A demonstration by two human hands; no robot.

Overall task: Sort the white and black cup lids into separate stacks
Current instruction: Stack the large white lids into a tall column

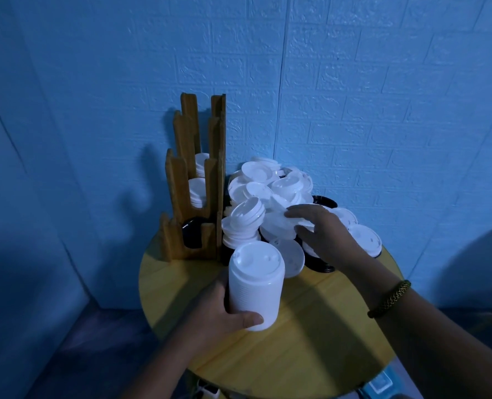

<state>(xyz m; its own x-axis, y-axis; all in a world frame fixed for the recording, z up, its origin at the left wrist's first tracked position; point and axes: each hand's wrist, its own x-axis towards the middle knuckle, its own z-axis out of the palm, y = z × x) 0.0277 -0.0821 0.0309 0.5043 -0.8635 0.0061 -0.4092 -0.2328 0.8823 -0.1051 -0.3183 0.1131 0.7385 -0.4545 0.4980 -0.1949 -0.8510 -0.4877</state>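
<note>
My left hand (224, 309) grips a tall stack of white lids (254, 283), held upright above the round yellow table (311, 326). My right hand (319, 234) reaches into the loose pile of lids (270, 191) at the back of the table, fingers spread over a white lid (276, 223). Whether it holds that lid is not clear. Black lids (321, 266) show under the white ones at the pile's edges. A shorter leaning stack of white lids (243, 226) stands beside the pile.
A stepped wooden lid holder (193, 180) stands at the table's back left, with white lids in its two upper slots and black lids (191, 236) in the lowest. A blue brick-pattern wall is close behind. The table's front half is bare wood.
</note>
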